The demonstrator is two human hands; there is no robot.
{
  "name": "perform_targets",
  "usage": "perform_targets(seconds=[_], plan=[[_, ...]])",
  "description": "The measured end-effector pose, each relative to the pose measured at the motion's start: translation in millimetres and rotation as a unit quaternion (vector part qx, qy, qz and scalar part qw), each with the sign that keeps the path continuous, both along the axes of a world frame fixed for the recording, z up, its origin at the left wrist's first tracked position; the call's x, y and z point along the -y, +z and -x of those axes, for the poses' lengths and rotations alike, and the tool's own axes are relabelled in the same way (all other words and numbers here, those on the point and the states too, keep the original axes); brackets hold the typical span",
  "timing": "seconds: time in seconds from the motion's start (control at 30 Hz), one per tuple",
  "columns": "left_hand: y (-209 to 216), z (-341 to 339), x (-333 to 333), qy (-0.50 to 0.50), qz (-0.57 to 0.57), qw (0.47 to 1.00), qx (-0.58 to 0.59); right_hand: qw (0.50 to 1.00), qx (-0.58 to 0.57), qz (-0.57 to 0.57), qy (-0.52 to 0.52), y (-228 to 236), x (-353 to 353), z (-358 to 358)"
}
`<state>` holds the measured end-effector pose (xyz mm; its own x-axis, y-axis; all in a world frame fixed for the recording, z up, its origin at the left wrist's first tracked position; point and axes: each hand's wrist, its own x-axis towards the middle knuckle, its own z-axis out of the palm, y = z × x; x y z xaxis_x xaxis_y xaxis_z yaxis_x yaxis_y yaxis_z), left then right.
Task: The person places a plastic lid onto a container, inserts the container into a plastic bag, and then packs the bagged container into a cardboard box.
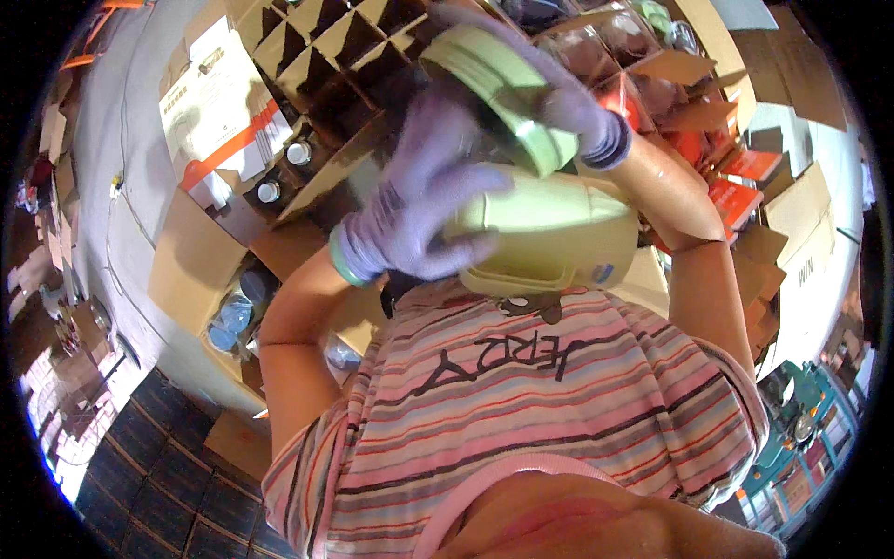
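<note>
From the head view, my left hand (419,210), in a purple glove, lay spread with its fingers wrapped over the near side of a pale green plastic jug body (549,233), which I held close in front of my striped shirt (531,410). My right hand (568,102), gloved too, gripped the round pale green lid (498,93) tilted just above that body, over the divided cardboard boxes (326,65) beyond.

Warm, bright daylight washes over my gloved fingers (438,177) and the pale green jug (549,233), which smear with motion blur up close, while the fisheye bends the cardboard boxes (186,270) toward a black rim and the floor (158,484) at lower left lies in shadow.
</note>
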<state>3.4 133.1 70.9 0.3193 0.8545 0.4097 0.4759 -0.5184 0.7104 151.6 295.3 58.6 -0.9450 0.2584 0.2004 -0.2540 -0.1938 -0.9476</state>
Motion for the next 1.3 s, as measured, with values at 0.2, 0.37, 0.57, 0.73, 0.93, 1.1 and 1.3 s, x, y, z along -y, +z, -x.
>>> perform_targets(seconds=[0.2,0.37,0.57,0.73,0.93,1.1,1.3], plan=[[-33.8,53.8,-17.2,0.004,0.067,0.952,0.298,0.967,0.070,-0.239,-0.053,-31.6,-31.5,11.9],[-151.5,170.5,-99.1,0.412,0.073,0.908,-0.032,0.741,0.217,-0.634,-0.040,-43.0,-27.8,22.9],[-266.0,340.7,-227.1,0.490,0.209,0.755,-0.384,0.734,0.255,-0.630,-0.024,-53.8,-40.2,30.2],[-329.3,447.1,-267.2,0.492,0.333,0.732,-0.333,0.749,0.245,-0.616,-0.007,-50.3,-53.7,41.7],[-297.3,393.2,-274.1,0.542,0.342,0.716,-0.276,0.758,0.272,-0.592,-0.023,-49.8,-54.0,40.9],[-232.7,397.4,-230.6,0.583,0.206,0.743,-0.255,0.767,0.244,-0.593,-0.033,-51.7,-52.3,34.7],[-144.2,392.5,-114.0,0.470,0.042,0.880,0.055,0.764,0.199,-0.610,-0.070,-48.0,-38.7,24.1]])
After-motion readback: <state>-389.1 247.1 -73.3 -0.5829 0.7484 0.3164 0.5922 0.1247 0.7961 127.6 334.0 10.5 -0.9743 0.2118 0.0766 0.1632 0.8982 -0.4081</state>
